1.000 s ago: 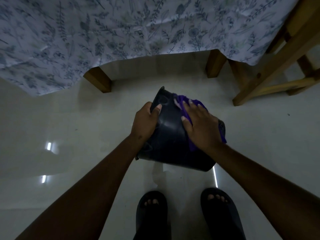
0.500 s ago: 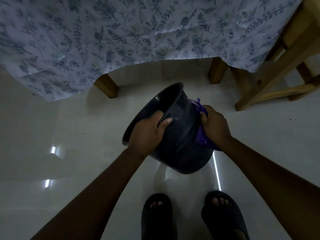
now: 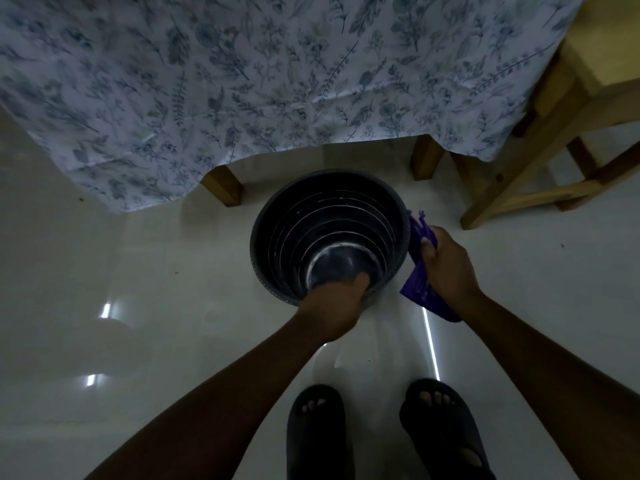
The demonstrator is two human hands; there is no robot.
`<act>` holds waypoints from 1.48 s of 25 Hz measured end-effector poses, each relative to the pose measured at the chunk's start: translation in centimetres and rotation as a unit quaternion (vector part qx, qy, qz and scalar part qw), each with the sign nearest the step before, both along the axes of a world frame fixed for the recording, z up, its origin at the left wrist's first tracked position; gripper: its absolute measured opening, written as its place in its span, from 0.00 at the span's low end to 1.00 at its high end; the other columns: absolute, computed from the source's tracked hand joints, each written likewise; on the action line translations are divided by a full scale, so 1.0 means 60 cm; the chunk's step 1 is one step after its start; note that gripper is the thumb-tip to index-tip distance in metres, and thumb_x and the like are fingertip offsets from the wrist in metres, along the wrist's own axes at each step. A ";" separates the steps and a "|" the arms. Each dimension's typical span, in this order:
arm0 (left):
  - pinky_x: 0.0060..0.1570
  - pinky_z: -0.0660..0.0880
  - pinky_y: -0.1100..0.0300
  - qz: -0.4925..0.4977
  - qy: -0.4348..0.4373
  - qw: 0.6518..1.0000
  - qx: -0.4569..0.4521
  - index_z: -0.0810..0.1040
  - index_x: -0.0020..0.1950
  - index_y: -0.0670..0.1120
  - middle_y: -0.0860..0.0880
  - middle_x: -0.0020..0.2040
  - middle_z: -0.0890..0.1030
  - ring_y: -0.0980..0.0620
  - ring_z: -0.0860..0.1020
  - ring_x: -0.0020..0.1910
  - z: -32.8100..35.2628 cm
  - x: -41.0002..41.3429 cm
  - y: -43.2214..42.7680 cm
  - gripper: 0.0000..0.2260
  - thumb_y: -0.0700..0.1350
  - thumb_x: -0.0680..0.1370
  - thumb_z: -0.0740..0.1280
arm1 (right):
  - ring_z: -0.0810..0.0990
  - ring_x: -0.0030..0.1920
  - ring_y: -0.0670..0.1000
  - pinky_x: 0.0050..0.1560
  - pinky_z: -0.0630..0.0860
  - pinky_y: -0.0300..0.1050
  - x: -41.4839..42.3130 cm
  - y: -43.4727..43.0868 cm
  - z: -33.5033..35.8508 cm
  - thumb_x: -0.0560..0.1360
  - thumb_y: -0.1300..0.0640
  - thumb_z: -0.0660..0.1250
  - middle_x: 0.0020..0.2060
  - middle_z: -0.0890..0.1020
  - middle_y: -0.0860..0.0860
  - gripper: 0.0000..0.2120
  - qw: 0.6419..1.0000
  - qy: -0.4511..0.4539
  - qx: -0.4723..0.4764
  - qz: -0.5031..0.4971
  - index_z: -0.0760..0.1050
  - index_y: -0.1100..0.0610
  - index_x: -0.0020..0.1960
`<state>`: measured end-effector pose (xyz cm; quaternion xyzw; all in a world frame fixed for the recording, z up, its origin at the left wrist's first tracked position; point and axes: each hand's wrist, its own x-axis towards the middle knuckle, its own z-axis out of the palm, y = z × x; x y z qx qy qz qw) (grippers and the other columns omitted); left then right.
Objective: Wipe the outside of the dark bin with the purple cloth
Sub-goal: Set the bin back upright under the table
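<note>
The dark bin (image 3: 329, 233) is sitting mouth-up on the floor (image 3: 138, 289). The left hand (image 3: 334, 310) is gripping its rim at 6 o'clock. The right hand (image 3: 446, 268) is clenching the purple cloth (image 3: 420, 289) against the outer wall at 3 o'clock.

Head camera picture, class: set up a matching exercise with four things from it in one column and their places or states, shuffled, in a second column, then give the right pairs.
Things:
1. dark bin
2. purple cloth
3. left hand
4. floral tablecloth

Places or states:
A. hangs over the table's wooden legs
B. grips the bin's near rim
C. mouth open toward the camera
D. bunched in the right hand against the bin's outer wall

Pairs: 1-C, 2-D, 3-B, 4-A
</note>
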<state>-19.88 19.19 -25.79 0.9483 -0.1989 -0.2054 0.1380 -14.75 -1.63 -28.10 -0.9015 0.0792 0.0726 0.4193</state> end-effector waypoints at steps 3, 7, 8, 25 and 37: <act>0.45 0.72 0.55 0.001 0.085 0.996 0.024 0.65 0.66 0.39 0.39 0.58 0.80 0.40 0.79 0.54 -0.010 -0.009 -0.010 0.18 0.47 0.80 0.60 | 0.77 0.43 0.56 0.42 0.70 0.47 -0.006 -0.034 0.012 0.82 0.55 0.53 0.45 0.80 0.58 0.14 1.000 0.002 -0.029 0.006 0.71 0.60 0.62; 0.54 0.73 0.53 -0.028 0.122 0.991 0.051 0.65 0.68 0.42 0.42 0.64 0.77 0.42 0.76 0.60 0.001 0.001 -0.026 0.27 0.56 0.76 0.66 | 0.78 0.44 0.57 0.45 0.74 0.49 -0.011 -0.055 0.039 0.82 0.55 0.53 0.47 0.81 0.58 0.13 1.000 -0.022 -0.021 0.007 0.71 0.58 0.62; 0.55 0.73 0.54 -0.022 0.128 0.991 0.036 0.66 0.68 0.43 0.43 0.64 0.76 0.43 0.76 0.60 0.014 0.008 -0.034 0.28 0.58 0.75 0.66 | 0.79 0.45 0.57 0.46 0.74 0.50 -0.011 -0.061 0.051 0.82 0.55 0.53 0.48 0.81 0.58 0.13 0.999 -0.028 -0.017 0.001 0.71 0.57 0.62; 0.50 0.68 0.67 0.067 -0.034 0.991 -0.114 0.69 0.67 0.52 0.47 0.59 0.79 0.48 0.79 0.55 0.264 0.152 -0.226 0.19 0.55 0.78 0.63 | 0.80 0.47 0.55 0.44 0.77 0.50 0.139 -0.255 0.381 0.81 0.55 0.55 0.56 0.81 0.56 0.20 0.933 -0.286 -0.072 -0.208 0.63 0.55 0.73; 0.60 0.70 0.63 0.078 -0.053 0.989 -0.117 0.68 0.69 0.51 0.54 0.66 0.74 0.56 0.73 0.63 0.260 0.211 -0.239 0.21 0.57 0.79 0.61 | 0.49 0.77 0.60 0.74 0.50 0.58 0.285 -0.273 0.302 0.82 0.52 0.52 0.76 0.59 0.56 0.26 0.958 -0.076 -0.273 -0.056 0.52 0.58 0.77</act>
